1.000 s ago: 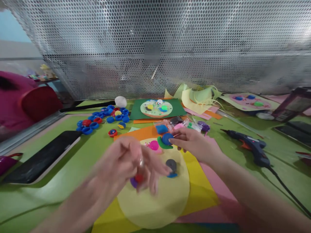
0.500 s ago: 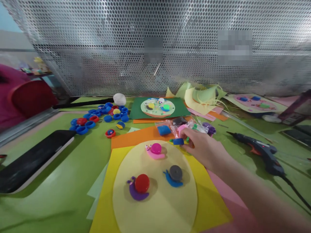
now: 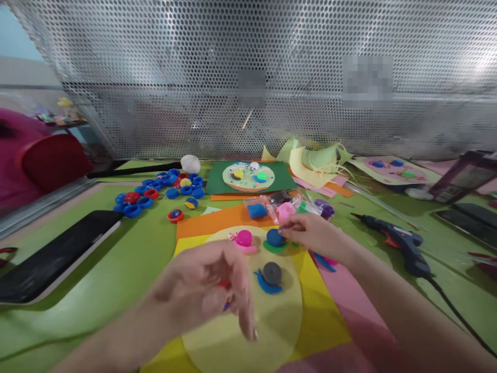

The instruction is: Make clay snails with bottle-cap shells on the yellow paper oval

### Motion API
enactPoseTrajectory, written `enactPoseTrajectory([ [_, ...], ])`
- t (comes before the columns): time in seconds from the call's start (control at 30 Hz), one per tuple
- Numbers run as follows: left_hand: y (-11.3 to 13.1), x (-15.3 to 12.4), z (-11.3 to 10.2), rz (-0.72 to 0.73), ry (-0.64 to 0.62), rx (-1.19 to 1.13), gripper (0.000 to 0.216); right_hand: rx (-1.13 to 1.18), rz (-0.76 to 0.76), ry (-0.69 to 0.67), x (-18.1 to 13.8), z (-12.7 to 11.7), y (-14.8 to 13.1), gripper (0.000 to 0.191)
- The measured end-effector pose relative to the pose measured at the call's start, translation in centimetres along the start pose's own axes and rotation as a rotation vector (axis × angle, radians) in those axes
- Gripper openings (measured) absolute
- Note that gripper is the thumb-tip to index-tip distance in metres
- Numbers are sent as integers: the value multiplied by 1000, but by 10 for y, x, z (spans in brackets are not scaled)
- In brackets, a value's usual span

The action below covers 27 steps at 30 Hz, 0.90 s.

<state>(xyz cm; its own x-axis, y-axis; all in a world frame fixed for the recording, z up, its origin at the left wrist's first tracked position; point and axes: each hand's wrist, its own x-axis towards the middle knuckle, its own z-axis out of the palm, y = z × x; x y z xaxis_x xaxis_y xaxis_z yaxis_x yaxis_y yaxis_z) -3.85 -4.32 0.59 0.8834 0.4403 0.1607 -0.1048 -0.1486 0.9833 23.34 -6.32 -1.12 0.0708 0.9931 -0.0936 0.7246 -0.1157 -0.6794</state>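
My right hand point(image 3: 310, 233) pinches the edge of a blue bottle cap point(image 3: 275, 237), which sits with a green clay snail body point(image 3: 274, 247) at the top right of a pale yellow paper oval point(image 3: 272, 336). My left hand point(image 3: 217, 285), a little blurred, hovers over the oval's left side with its fingers curved and apart, holding nothing. It hides most of a red and purple snail. A pink snail point(image 3: 244, 239) lies left of the blue cap, and a blue snail with a grey cap shell point(image 3: 272, 273) lies below it.
Several loose bottle caps point(image 3: 145, 202) lie at the back left, near a black phone-like slab point(image 3: 62, 254). Bagged clay point(image 3: 285, 211) sits behind my right hand. A glue gun point(image 3: 404, 246) with its cord lies at the right. A perforated metal panel point(image 3: 217, 119) stands behind.
My left hand has come into view over the oval. My right hand has moved slightly left, and the blue cap now shows its round face above the green clay.
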Motion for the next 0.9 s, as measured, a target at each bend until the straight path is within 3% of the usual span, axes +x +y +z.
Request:
enactPoseTrajectory([
  [0.1,7,31,0,-15,7,-234,24,-141,39,74,-3,-5,0,18],
  [0.27,7,35,5,-43,90,-256,23,-363,113,85,-12,-8,-3,6],
  [0.4,9,32,11,-131,64,-145,23,-445,132,43,-13,0,-3,7],
  [0.53,8,34,17,-230,104,164,22,-397,99,53,-12,0,-4,11],
  [0.6,4,36,19,-144,188,450,15,-318,59,65,-14,-4,-10,13],
  [0.67,-3,38,19,61,265,798,6,-214,-4,52,-20,-5,-20,12],
  [0.73,-10,40,18,273,291,1068,13,-108,-78,-1,-27,-3,-31,11],
  [0.8,-17,41,16,419,283,1203,20,15,-139,-83,-33,2,-39,11],
  [0.9,-21,42,14,500,279,1239,21,300,-171,-188,-36,12,-43,11],
])
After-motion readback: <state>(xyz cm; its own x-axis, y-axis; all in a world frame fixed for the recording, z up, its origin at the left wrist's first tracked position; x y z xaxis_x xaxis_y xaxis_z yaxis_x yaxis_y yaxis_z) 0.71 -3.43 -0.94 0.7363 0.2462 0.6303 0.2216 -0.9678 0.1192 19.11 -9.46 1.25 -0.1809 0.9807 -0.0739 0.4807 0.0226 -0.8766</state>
